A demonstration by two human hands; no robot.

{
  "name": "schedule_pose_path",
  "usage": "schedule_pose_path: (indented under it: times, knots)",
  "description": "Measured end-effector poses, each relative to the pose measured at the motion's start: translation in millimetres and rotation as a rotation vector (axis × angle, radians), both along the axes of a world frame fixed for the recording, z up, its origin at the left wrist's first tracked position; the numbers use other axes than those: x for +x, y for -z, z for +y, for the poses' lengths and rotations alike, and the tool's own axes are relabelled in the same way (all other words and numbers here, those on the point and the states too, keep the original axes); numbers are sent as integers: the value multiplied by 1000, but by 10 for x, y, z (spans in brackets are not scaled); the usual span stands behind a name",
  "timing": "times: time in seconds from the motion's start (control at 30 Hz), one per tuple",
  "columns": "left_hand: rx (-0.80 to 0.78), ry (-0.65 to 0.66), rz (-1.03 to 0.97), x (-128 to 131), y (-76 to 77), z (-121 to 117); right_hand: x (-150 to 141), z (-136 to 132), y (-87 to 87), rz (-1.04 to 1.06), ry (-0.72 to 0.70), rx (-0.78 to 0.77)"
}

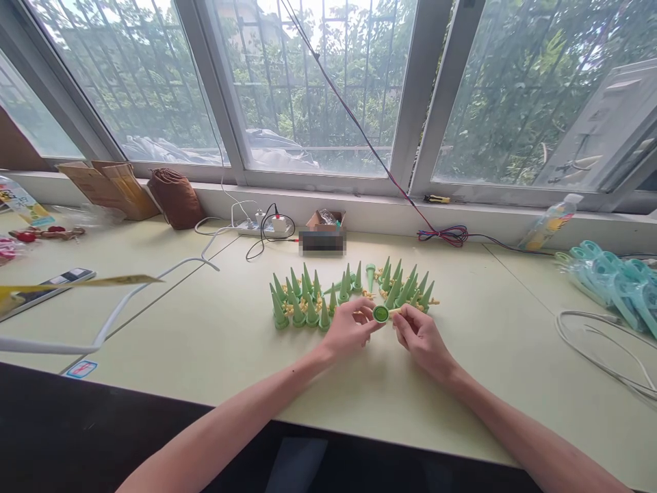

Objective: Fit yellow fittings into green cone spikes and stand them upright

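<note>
My left hand (pixel 352 327) pinches a green cone (pixel 380 313) with its round open base turned toward me. My right hand (pixel 418 332) is closed on a small pale yellow piece (pixel 395 312) that touches the cone's base. Both hands hover just above the pale green table (pixel 215 335). Right behind them stand several upright green cones in two clusters, a left cluster (pixel 302 301) and a right cluster (pixel 405 287), with small yellow pieces scattered among them.
A power strip with plugs (pixel 267 224) and a small cardboard box (pixel 324 220) lie by the window sill. Teal plastic parts (pixel 616 281) are piled at right, near white cable (pixel 595 342). A brown pouch (pixel 175 197), cardboard (pixel 107 186) and a white cable (pixel 133 294) are at left.
</note>
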State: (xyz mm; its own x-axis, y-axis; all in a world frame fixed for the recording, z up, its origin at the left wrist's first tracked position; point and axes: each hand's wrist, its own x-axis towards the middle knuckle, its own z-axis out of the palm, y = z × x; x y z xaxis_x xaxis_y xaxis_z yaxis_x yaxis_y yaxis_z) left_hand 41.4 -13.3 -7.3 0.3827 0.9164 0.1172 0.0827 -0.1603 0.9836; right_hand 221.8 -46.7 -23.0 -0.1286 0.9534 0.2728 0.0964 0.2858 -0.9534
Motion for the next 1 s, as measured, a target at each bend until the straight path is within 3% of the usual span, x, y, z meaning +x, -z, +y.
schedule_pose_path:
  times: [0.23,0.37,0.8,0.9,1.0]
  knots:
    - [-578,259,-256,-22,-26,67,1,-2,0,11,-5,-9]
    - [-695,342,-353,-22,-38,68,1,-4,3,-3,-23,6]
    - [-690,341,-402,-68,21,78,8,-1,23,-30,-46,10]
    - [-588,331,-374,-78,31,74,4,-4,20,-31,-57,6]
    - [-364,313,-285,-92,19,60,7,1,24,-44,-60,14]
